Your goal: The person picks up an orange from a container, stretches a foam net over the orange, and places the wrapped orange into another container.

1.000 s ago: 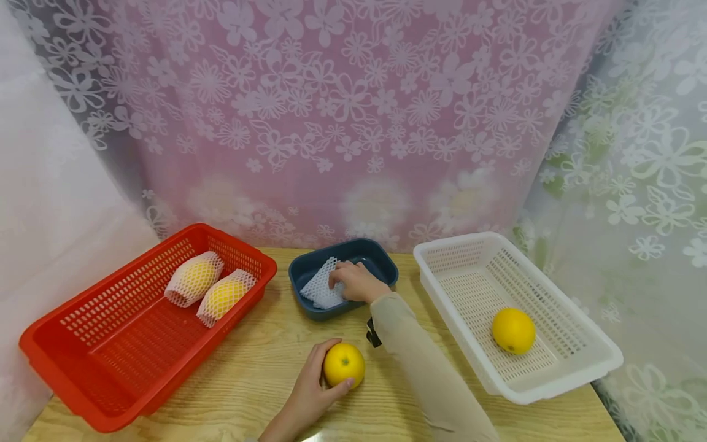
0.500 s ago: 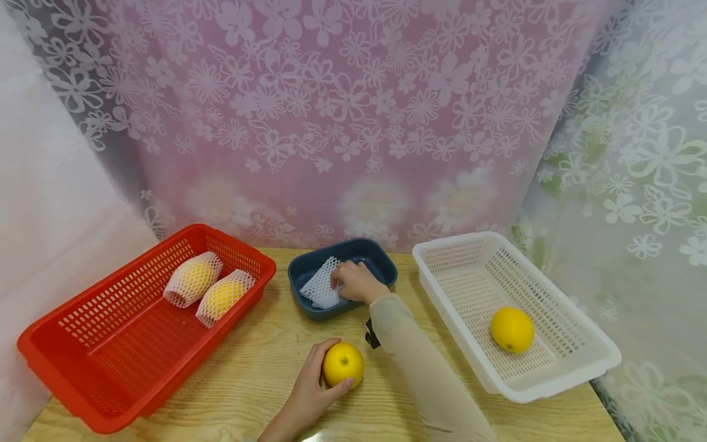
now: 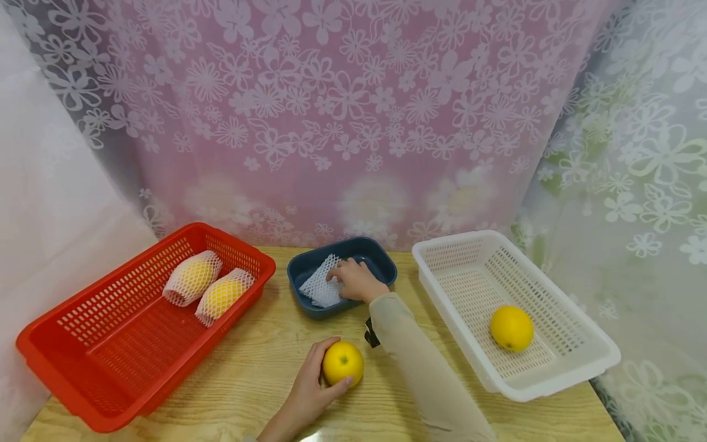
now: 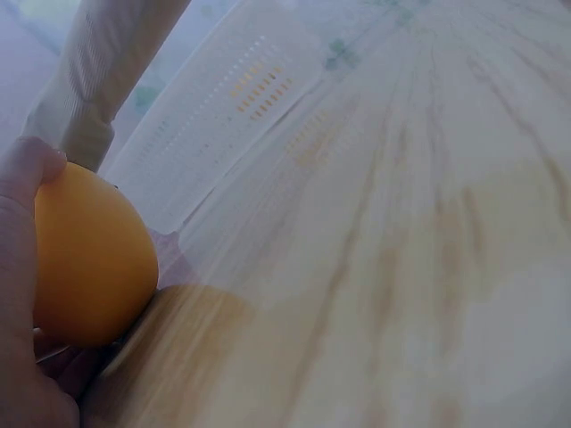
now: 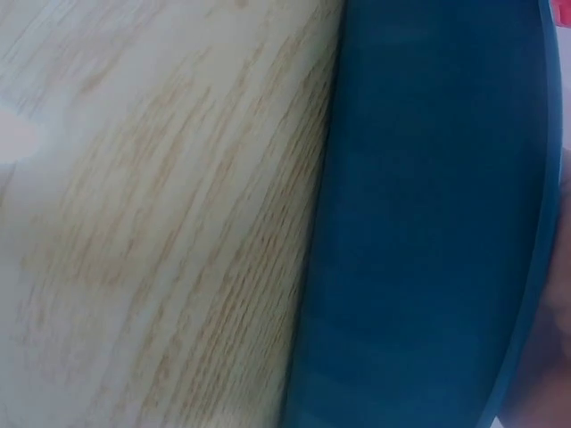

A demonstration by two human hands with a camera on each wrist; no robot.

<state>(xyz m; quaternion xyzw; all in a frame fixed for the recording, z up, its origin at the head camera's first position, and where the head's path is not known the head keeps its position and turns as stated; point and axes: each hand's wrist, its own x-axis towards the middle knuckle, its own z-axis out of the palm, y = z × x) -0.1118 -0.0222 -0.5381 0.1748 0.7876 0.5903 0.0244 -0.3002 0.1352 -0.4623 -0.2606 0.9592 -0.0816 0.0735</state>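
Left hand: at 8 o'clock of the yellow fruit, thumb and fingers curled round its side.
Yellow fruit: the clock's centre, 12 pointing away from the person; a small greenish mark faces up. Whether it rests on the wood-grain table or just above, I cannot tell.
Beige sleeve: comes in from 4 o'clock, a black piece beside its cuff.
White basket: between 2 and 3 o'clock, slatted, one bare fruit in its nearer half.
Red basket: between 9 and 10 o'clock; two netted fruits lie side by side in its far end.
Blue bin: at 12 o'clock, white foam netting inside.
Right hand: over the bin's 4 o'clock rim, fingers bent down at the netting; whether they pinch it, I cannot tell.
Pink curtain: farthest, at 12 o'clock, with white flowers.
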